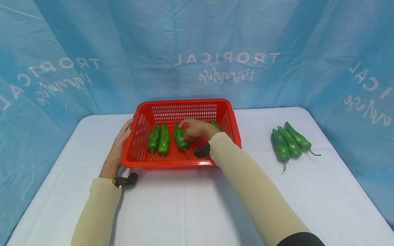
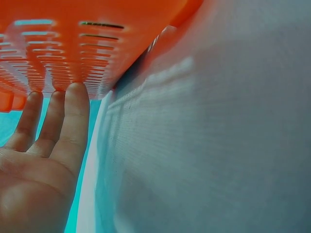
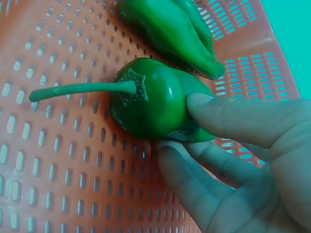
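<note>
A red plastic basket (image 1: pixel 182 163) with slotted walls stands on the white table. My right hand (image 1: pixel 197 129) reaches into it and pinches a green pepper (image 3: pixel 146 107) between thumb and fingers; its stem points toward the near side. To the left in the basket lie two more green peppers (image 1: pixel 154 137), side by side. Part of another green pepper (image 1: pixel 215 125) shows behind my right wrist. My left hand (image 1: pixel 120 141) is at the basket's left outer wall. In the left wrist view its straight fingers (image 2: pixel 75 111) touch the slotted wall; its thumb is not seen there.
Three green peppers (image 1: pixel 291 142) lie close together on the table, right of the basket. Blue printed cloth (image 1: pixel 180 35) hangs behind and along both sides of the white tabletop (image 1: pixel 181 211).
</note>
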The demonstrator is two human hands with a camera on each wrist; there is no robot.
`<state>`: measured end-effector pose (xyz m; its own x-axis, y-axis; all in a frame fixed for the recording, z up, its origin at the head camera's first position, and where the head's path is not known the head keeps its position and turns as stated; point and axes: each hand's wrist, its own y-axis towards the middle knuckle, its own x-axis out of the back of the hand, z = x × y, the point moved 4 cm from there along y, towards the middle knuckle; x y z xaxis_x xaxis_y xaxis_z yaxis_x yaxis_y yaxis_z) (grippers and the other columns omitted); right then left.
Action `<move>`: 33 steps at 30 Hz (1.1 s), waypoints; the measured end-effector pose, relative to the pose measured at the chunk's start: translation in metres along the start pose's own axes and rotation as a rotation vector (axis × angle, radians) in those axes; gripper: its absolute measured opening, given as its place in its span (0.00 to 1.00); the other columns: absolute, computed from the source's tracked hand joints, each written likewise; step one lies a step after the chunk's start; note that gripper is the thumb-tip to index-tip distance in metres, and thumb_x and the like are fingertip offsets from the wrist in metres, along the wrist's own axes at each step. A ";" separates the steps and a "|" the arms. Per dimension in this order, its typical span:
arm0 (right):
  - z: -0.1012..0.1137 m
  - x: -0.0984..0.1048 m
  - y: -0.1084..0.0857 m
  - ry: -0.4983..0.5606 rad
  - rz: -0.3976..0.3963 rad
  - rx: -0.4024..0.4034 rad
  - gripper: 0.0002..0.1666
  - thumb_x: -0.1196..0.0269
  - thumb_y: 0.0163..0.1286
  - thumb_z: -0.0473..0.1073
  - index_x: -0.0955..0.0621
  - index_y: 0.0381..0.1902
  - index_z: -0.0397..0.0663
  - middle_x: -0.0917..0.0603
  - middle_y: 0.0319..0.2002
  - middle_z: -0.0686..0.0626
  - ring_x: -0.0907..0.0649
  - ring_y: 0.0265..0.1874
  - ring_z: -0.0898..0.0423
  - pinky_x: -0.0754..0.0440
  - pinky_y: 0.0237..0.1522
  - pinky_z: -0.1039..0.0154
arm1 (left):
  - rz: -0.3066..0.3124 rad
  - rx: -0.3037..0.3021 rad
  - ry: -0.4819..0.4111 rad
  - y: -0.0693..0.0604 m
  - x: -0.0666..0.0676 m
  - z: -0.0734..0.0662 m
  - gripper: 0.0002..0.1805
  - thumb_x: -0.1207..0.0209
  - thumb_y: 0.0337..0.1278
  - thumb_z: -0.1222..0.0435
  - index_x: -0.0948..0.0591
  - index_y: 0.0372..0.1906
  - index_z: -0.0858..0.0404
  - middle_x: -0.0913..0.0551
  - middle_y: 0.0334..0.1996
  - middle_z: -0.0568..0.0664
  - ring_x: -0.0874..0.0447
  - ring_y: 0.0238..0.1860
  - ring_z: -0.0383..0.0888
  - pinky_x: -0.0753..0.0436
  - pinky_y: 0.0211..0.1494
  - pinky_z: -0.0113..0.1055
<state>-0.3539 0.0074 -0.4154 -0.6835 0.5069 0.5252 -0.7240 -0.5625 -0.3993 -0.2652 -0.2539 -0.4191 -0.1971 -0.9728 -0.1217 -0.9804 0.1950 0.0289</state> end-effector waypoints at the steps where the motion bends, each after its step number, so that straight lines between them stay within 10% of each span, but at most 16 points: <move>1: 0.000 0.000 0.000 0.001 0.005 0.000 0.31 0.36 0.65 0.36 0.29 0.66 0.48 0.25 0.60 0.41 0.20 0.40 0.54 0.20 0.58 0.56 | 0.002 -0.002 -0.003 0.000 0.000 0.000 0.29 0.61 0.77 0.54 0.47 0.78 0.43 0.38 0.72 0.48 0.29 0.64 0.41 0.16 0.56 0.31; 33: 0.014 -0.007 -0.007 -0.144 0.061 -0.039 0.38 0.36 0.69 0.48 0.37 0.72 0.46 0.23 0.61 0.44 0.18 0.58 0.51 0.28 0.70 0.52 | -0.008 0.004 -0.006 -0.001 -0.002 -0.001 0.29 0.61 0.77 0.54 0.47 0.78 0.44 0.38 0.70 0.47 0.30 0.64 0.41 0.16 0.57 0.30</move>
<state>-0.3427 -0.0019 -0.4060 -0.7077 0.3726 0.6003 -0.6869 -0.5620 -0.4609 -0.2636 -0.2522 -0.4176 -0.1892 -0.9736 -0.1277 -0.9819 0.1876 0.0243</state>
